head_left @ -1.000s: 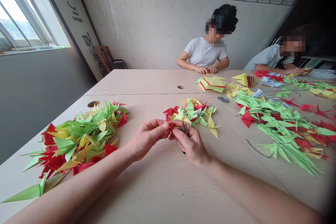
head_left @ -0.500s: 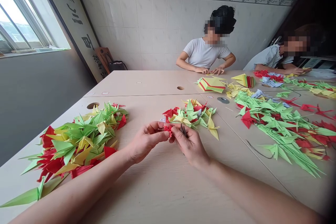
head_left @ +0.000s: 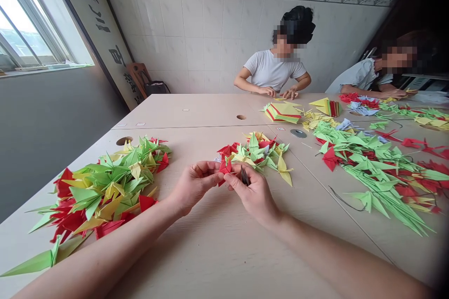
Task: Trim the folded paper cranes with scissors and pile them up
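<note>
Lying on the table (head_left: 196, 252) to the left of the left hand, a large pile of folded paper pieces (head_left: 112, 187) in green, yellow and red spreads back past the forearm, with one long green piece (head_left: 33, 263) at its near end. Next comes the left hand (head_left: 192, 187), its thumb and fingers closed in a pinch on a small red folded piece (head_left: 225, 166). That piece is held up off the table between the two hands, its points showing above the thumbs. Half a second ago it sat bunched and more covered by the fingers; now it has been turned, so more of its folded form shows and its edges look easier to reach. Just beyond the hands lies a smaller mixed pile (head_left: 257, 153). The right hand (head_left: 257, 191) grasps the red piece's near side with thumb and fingertips, and also keeps a dark pointed tool (head_left: 244, 175) among its fingers; what kind of tool cannot be told. Beyond the right hand are a stack of coloured paper (head_left: 283, 112) and, behind it, a person in a white top (head_left: 271, 71). Farther right stretch long rows of green and red folded pieces (head_left: 372, 163), with a dark cord (head_left: 345, 202) beside them.
</note>
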The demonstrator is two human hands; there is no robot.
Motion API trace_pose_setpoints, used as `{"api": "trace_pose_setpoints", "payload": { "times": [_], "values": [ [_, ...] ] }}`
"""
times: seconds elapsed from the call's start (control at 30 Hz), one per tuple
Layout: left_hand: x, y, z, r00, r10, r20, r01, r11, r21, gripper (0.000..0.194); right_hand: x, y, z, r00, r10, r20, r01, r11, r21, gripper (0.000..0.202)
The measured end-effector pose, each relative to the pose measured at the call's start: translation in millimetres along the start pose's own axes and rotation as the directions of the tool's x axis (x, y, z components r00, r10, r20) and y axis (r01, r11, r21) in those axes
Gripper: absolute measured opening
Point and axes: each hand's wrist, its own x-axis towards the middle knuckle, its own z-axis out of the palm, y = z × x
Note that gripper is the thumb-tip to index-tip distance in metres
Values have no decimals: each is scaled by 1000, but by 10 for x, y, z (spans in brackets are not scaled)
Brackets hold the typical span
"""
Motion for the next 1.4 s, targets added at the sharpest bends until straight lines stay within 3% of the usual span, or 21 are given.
{"api": "trace_pose_setpoints", "payload": {
  "times": [0.1,0.2,0.33,0.53,0.93,1.4],
  "values": [
    [14,3,-20,997,-10,-78,12,999,34,21,-18,-38,-17,1000,-6,-23,4,998,-67,21],
    [35,-16,-55,993,-7,-118,14,998,55,23,-40,-63,-18,998,-60,25,62,990,-130,19],
    [50,-64,-85,994,37,-99,-27,995,100,25,-40,-33,-11,983,-169,77,184,945,-270,14],
    [46,-116,-98,992,100,-83,-74,960,270,26,5,54,-38,972,-229,54,233,906,-352,19],
    [19,-92,-56,986,163,-19,-139,891,431,18,10,67,-54,981,-192,40,191,889,-417,18],
    [16,-100,-51,988,153,0,-137,888,439,15,16,66,-71,985,-171,36,168,869,-465,16]
  ]
}}
